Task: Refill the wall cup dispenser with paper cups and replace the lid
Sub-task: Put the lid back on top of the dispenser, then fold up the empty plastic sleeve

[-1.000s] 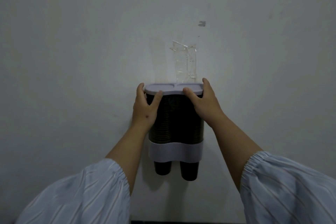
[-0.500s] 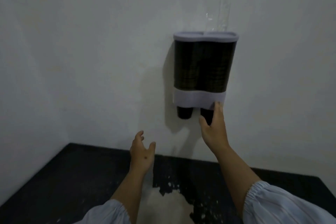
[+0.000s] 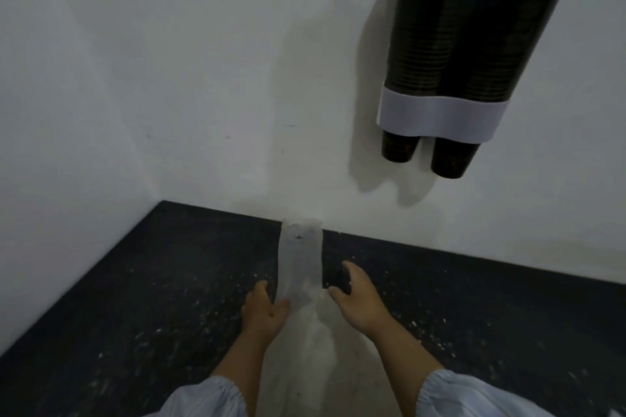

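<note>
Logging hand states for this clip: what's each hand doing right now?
Left hand: grip closed on the clear plastic sleeve.
Right hand: open beside the sleeve, fingers curled, holding nothing visible.

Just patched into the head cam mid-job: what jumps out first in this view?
The wall-mounted twin-tube cup dispenser at upper right, packed with dark cups, pale band low on it, two dark cup bottoms poking out below. Lower centre, a translucent plastic sleeve stands up from the dark speckled floor, the left hand touching its base and the right hand open beside it. The lid edge barely shows at the top.
</note>
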